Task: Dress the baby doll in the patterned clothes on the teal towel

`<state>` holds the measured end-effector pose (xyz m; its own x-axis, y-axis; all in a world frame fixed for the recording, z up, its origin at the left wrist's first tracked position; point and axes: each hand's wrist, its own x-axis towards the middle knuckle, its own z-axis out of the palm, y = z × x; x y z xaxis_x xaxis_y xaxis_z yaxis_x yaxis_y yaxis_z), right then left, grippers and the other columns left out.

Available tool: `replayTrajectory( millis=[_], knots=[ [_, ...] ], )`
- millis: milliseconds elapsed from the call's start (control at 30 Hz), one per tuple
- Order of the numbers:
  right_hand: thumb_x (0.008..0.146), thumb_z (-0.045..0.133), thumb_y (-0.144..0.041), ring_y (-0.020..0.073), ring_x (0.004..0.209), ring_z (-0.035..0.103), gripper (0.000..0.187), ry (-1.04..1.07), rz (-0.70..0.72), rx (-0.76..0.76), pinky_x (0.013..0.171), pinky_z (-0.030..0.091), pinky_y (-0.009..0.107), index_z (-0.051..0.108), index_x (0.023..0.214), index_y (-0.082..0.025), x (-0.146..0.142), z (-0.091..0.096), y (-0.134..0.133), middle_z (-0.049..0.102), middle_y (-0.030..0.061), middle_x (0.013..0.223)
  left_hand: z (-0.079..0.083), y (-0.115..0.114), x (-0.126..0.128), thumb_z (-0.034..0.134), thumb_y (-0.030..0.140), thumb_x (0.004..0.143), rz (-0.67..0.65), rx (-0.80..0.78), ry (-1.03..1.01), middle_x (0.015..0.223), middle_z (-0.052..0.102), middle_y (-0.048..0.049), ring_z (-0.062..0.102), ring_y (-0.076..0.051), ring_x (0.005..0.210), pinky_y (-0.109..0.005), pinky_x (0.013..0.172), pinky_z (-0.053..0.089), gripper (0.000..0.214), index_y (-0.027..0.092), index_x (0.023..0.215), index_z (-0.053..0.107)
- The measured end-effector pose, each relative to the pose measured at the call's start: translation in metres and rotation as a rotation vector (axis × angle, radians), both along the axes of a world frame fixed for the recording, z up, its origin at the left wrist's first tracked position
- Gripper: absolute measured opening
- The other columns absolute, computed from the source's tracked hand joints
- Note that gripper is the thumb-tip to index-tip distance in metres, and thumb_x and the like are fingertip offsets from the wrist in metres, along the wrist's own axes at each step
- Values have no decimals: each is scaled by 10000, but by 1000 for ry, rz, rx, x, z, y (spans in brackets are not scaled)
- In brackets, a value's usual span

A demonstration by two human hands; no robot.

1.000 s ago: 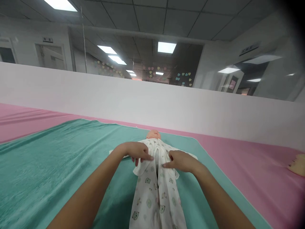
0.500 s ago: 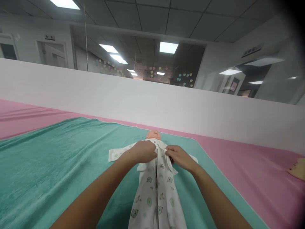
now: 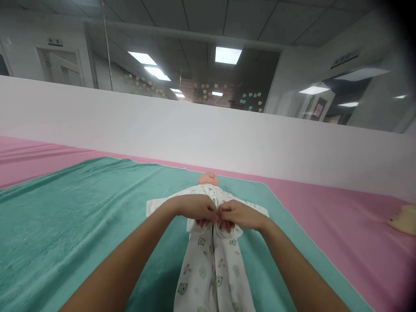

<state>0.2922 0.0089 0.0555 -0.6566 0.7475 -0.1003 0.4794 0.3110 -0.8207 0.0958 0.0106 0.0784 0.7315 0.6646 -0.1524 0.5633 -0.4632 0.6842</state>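
Note:
A baby doll (image 3: 208, 178) lies on its back with its head toward the wall. It wears a white printed baby shirt (image 3: 256, 208), sleeves spread to both sides, and white printed pants (image 3: 212, 268) with bear faces. Over the shirt's front my left hand (image 3: 200, 209) pinches its edge, fingers curled. My right hand (image 3: 236, 214) pinches the facing edge close beside it, fingertips nearly touching the left ones. Both hands hide the middle of the shirt, so any fastener between the fingers cannot be made out.
Under the doll spreads a teal blanket (image 3: 81, 225) on a pink sheet (image 3: 312, 208). A low white wall (image 3: 182, 134) runs behind, with glass above it. At the far right edge lies a yellowish item (image 3: 404, 220), cut off by the frame.
My left hand has moved slightly down and my right hand inward, bringing the fingertips together at the shirt's middle. The two front edges are now closer together.

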Motion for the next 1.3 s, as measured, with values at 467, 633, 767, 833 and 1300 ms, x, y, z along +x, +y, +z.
replayTrajectory(
  millis=[467,633,767,833,1300],
  knots=[
    [808,480,-457,219,713,557,313,-295,-557,571,586,306,285,536,705,-167,-42,-35,90,625,118,749,-71,72,3,454,387,826,768,385,-280,998,629,-93,576,-189,887,-258,760,410,378,140,1076,593],
    [816,455,-296,187,661,533,256,-179,-612,586,592,304,277,500,589,-185,-44,-41,102,604,76,672,-66,85,5,509,402,781,778,346,-180,860,661,-65,600,-194,792,-256,666,405,320,177,993,590],
    [881,309,-360,159,647,483,324,-5,-699,645,604,327,260,472,651,-201,-43,-42,96,557,23,671,-59,95,10,576,329,707,804,357,-162,885,656,-80,590,-221,833,-281,683,394,216,184,867,592],
    [900,240,-405,152,684,472,355,91,-729,684,632,344,251,455,699,-207,-47,-41,93,539,9,712,-53,97,10,603,285,668,823,362,-175,888,652,-100,581,-247,869,-308,710,390,159,177,784,591],
    [746,465,-464,157,635,481,324,423,-735,447,614,370,259,517,573,-195,-43,-56,109,543,-9,609,-55,93,28,585,220,721,746,-9,-798,611,592,-6,541,-90,557,-216,604,473,109,122,723,633]
  ],
)
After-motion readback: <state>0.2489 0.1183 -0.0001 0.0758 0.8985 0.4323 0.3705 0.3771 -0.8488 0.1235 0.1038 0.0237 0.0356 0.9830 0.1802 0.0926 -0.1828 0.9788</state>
